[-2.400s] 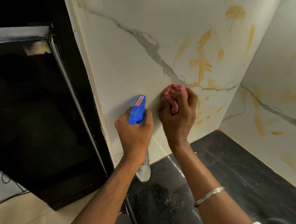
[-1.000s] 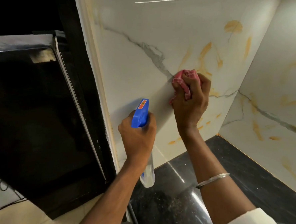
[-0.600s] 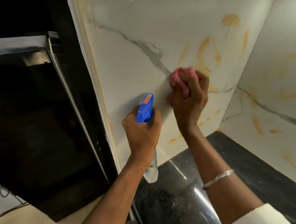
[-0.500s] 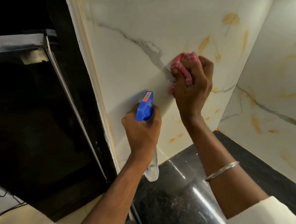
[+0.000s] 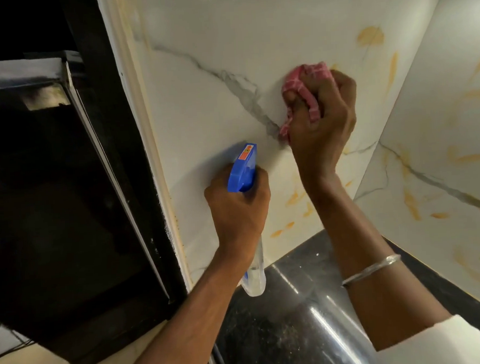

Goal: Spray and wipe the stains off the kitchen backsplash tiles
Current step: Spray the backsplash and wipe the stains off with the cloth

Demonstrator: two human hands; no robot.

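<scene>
My right hand (image 5: 322, 120) is closed around a bunched pink checked cloth (image 5: 303, 90) and presses it against the white marble-look backsplash tile (image 5: 201, 114), beside a grey vein. My left hand (image 5: 237, 210) grips a spray bottle (image 5: 243, 167) with a blue trigger head and a clear body that hangs below my fist; its nozzle points up at the tile. Orange-yellow stains (image 5: 370, 37) streak the tile above and right of the cloth, with smaller smears (image 5: 296, 198) low down between my wrists. The side wall tile (image 5: 443, 169) carries more orange streaks.
A glossy black countertop (image 5: 297, 319) runs below the tiles into the corner. A large black appliance (image 5: 51, 193) stands at the left, close to the tile's edge. A dark cable (image 5: 221, 363) drops by the counter's left edge. A metal bangle (image 5: 370, 268) circles my right wrist.
My right hand with the cloth has moved up and to the right along the tile, away from the lower smears. My left hand with the bottle has stayed almost in place.
</scene>
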